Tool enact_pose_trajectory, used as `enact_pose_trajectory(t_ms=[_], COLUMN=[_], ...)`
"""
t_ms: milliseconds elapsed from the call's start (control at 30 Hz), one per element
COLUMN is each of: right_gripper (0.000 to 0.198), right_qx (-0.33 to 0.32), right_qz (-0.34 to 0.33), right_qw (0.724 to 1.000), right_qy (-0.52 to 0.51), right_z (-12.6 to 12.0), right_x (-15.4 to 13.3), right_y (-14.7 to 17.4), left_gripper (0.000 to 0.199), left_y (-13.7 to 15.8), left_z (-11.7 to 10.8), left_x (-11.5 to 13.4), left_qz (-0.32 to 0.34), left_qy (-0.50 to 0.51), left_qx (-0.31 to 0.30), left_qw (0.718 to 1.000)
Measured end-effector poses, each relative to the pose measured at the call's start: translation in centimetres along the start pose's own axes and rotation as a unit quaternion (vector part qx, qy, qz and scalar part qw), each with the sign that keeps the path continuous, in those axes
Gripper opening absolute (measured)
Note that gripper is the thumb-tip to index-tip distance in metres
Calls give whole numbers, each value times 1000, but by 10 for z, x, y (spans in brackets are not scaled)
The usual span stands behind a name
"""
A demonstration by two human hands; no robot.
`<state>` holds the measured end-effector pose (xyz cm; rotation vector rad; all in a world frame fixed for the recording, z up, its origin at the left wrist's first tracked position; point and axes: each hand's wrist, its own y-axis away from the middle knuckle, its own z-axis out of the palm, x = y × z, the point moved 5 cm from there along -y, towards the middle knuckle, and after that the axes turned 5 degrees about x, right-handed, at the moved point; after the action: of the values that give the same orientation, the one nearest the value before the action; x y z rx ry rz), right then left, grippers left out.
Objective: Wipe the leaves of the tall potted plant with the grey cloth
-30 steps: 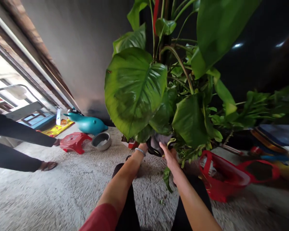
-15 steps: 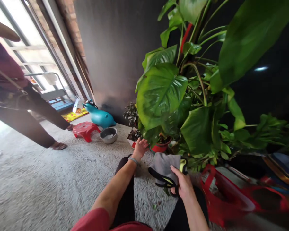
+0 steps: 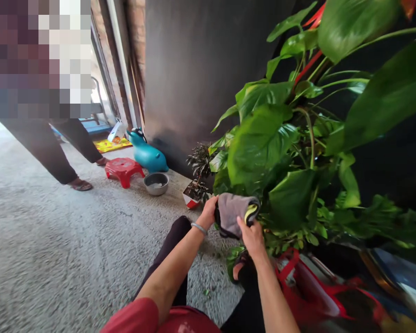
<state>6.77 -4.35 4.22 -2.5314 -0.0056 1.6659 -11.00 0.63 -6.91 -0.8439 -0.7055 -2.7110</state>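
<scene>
A folded grey cleaning cloth (image 3: 232,212) with black edging and a yellow-green inner side hangs in front of me. My right hand (image 3: 253,237) grips its right side, thumb on top. My left hand (image 3: 209,212), with a bracelet at the wrist, is closed at the cloth's left edge; some of its fingers are hidden behind the cloth. Just beyond the cloth rises a large leafy potted plant (image 3: 260,145) with broad glossy leaves; its pot is hidden.
A small plant in a white and red pot (image 3: 191,199) stands left of my hands. Further left are a grey bowl (image 3: 156,185), a red stool (image 3: 124,170) and a teal animal toy (image 3: 149,155). Another person's legs (image 3: 52,152) are at far left. A red bag (image 3: 298,282) lies at right.
My left hand has gone from open beside the plants to closed on the cloth's left edge. The cloth and my right hand have risen slightly. The view has shifted left.
</scene>
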Motion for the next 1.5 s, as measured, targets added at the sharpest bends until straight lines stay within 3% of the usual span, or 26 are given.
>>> enact_pose_trajectory(t_ms=[67, 133, 200, 267, 333, 367, 433, 533, 600, 667, 733, 800, 867, 900, 967, 1067, 1133, 1233, 1300, 1367, 1433, 1500], right_gripper=[51, 56, 59, 59, 58, 56, 51, 48, 47, 45, 47, 49, 49, 48, 42, 35, 35, 37, 42, 45, 44, 38], right_qx=[-14, 13, 113, 235, 285, 267, 169, 38, 21, 45, 135, 268, 354, 357, 278, 114, 83, 112, 202, 322, 378, 337], right_qz=[35, 69, 67, 17, -48, -72, -92, -56, -14, 39, 66, 31, -34, -51, -37, 24, 44, 62, 39, -9, -57, -85], right_qw=[999, 997, 989, 968, 954, 959, 981, 998, 1000, 998, 987, 959, 928, 927, 958, 993, 996, 990, 975, 943, 922, 937], right_qy=[-10, -41, -69, -83, -80, -68, -26, 19, 9, -17, -52, -91, -112, -107, -56, 14, 2, -50, -82, -88, -54, 31], right_z=[-8, -26, -46, -58, -52, -43, -19, -1, -16, -46, -82, -109, -114, -107, -79, -40, -39, -72, -105, -129, -126, -96], right_x=[23, 28, 10, -22, -54, -64, -65, -25, 9, 30, 28, 6, -19, -28, -30, -1, 25, 45, 34, 7, -20, -34], right_y=[19, 27, 17, -2, -22, -30, -35, -11, 11, 24, 24, 17, 6, 0, -11, -4, 14, 32, 28, 13, -11, -36], left_gripper=[17, 16, 18, 21, 22, 21, 18, 17, 17, 16, 17, 18, 17, 16, 14, 19, 25, 32, 34, 36, 36, 35], left_y=[2, 6, 13, 21, 29, 32, 33, 28, 26, 28, 33, 40, 45, 46, 46, 41, 38, 36, 38, 40, 42, 43], left_z=[-7, -6, 0, 7, 11, 11, 7, -3, -7, -4, 3, 10, 16, 17, 16, 4, -5, -12, -10, -7, -3, -2], left_x=[-2, -1, 0, -1, -5, -7, -9, -7, -4, 0, 3, 2, -2, -5, -10, -11, -7, -2, -3, -5, -8, -9], left_qz=[-23, -32, -28, -25, -35, -42, -49, -41, -41, -38, -29, -29, -40, -46, -50, -31, -10, -5, -6, 3, 10, 14], left_qy=[-2, 16, 25, 19, 7, 1, -15, -31, -28, -14, -1, 3, -7, -13, -29, -58, -70, -69, -70, -77, -93, -117], left_qx=[18, 9, -12, -41, -68, -74, -58, -3, 18, 7, -21, -42, -49, -50, -44, -5, 13, -13, -34, -41, -41, -27], left_qw=[1000, 999, 999, 999, 997, 996, 997, 999, 999, 999, 999, 999, 998, 998, 997, 998, 997, 998, 997, 996, 995, 993])
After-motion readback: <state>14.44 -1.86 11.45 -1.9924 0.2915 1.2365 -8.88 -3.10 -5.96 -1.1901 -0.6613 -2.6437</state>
